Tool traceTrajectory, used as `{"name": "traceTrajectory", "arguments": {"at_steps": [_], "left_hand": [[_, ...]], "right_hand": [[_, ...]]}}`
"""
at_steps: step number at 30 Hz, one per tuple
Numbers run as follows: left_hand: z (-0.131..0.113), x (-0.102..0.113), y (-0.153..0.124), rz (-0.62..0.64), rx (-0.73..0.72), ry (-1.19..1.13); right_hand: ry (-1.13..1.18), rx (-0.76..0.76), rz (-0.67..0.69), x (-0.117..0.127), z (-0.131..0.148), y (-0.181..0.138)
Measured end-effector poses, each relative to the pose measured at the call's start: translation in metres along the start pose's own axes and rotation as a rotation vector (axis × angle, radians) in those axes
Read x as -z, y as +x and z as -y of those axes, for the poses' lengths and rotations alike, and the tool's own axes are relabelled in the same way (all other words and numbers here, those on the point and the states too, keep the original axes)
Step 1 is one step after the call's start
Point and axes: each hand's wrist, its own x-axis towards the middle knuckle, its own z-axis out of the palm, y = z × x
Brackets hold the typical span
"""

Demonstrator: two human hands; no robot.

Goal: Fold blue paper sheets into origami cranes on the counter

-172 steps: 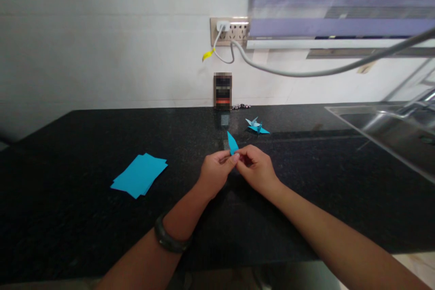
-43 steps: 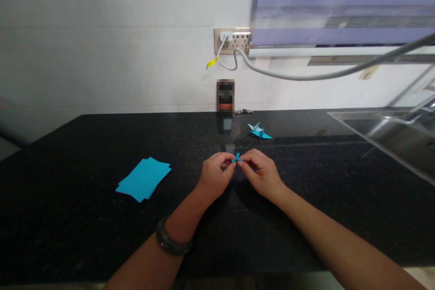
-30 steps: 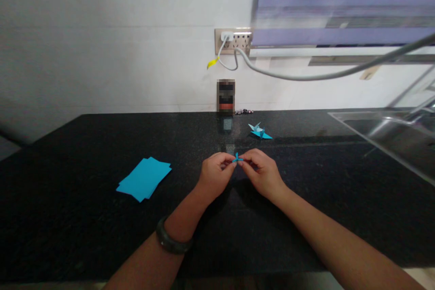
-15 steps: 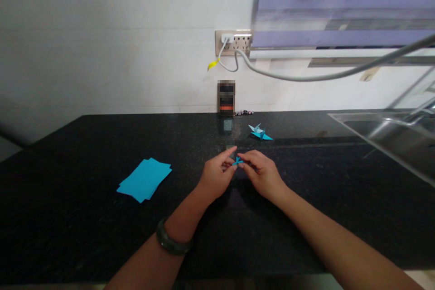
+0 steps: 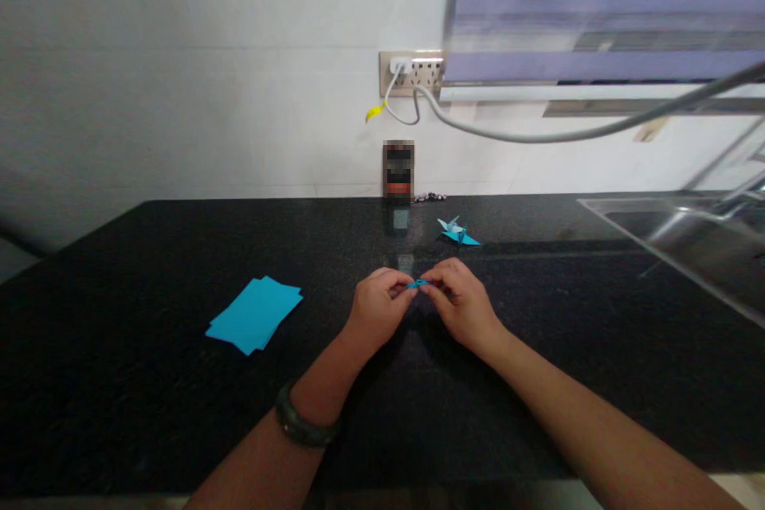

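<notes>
A small folded piece of blue paper [image 5: 417, 284] is pinched between my two hands, a little above the dark countertop. My left hand [image 5: 381, 307] grips its left end with thumb and fingers closed. At the other end, my right hand [image 5: 460, 296] holds it in a pinch. The fingers cover much of the paper, so its full shape is hidden. Beyond my right hand lie folded paper cranes [image 5: 459, 233] in light and bright blue, touching or overlapping. To the left of my left hand is a loose stack of blue paper sheets [image 5: 256, 315].
A phone-like object [image 5: 398, 171], blurred out, leans on the wall with a beaded string [image 5: 431, 198] beside it. A metal sink [image 5: 669, 255] is set into the black countertop [image 5: 149, 414] at right. A grey cable [image 5: 526, 137] hangs from the wall socket [image 5: 411, 73].
My left fingers, with the index finger raised before, have closed down on the folded paper. The paper's upright points no longer stick up; it looks flatter. The cranes and sheets stay put.
</notes>
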Motion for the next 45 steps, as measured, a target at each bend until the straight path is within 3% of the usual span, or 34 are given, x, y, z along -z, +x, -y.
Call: {"name": "traceTrajectory", "arguments": {"at_steps": [5,13,19,24,27,30,39,45], "left_hand": [[0.0,0.001,0.001,0.028,0.075,-0.099],[-0.005,-0.004,0.001,0.121,0.343,-0.504],[-0.015,-0.004,-0.001,0.137,0.474,-0.583],[-0.017,-0.004,0.0,0.147,0.454,-0.533],[-0.015,-0.005,0.001,0.101,0.457,-0.556],[-0.013,-0.007,0.001,0.056,0.454,-0.588],[-0.013,-0.006,0.0,0.032,0.414,-0.555],[-0.013,-0.007,-0.001,-0.029,0.317,-0.541]], "right_hand": [[0.039,-0.018,0.056,0.0,0.002,0.0],[0.315,-0.333,0.096,-0.002,0.002,0.002],[0.294,-0.34,0.103,0.002,0.006,0.003],[0.422,-0.429,0.12,-0.003,0.007,0.001],[0.577,-0.547,0.098,-0.007,0.006,0.001],[0.631,-0.604,0.163,-0.009,0.007,0.002],[0.606,-0.565,0.318,-0.008,0.01,0.0],[0.593,-0.515,0.196,-0.01,0.014,0.0]]}}
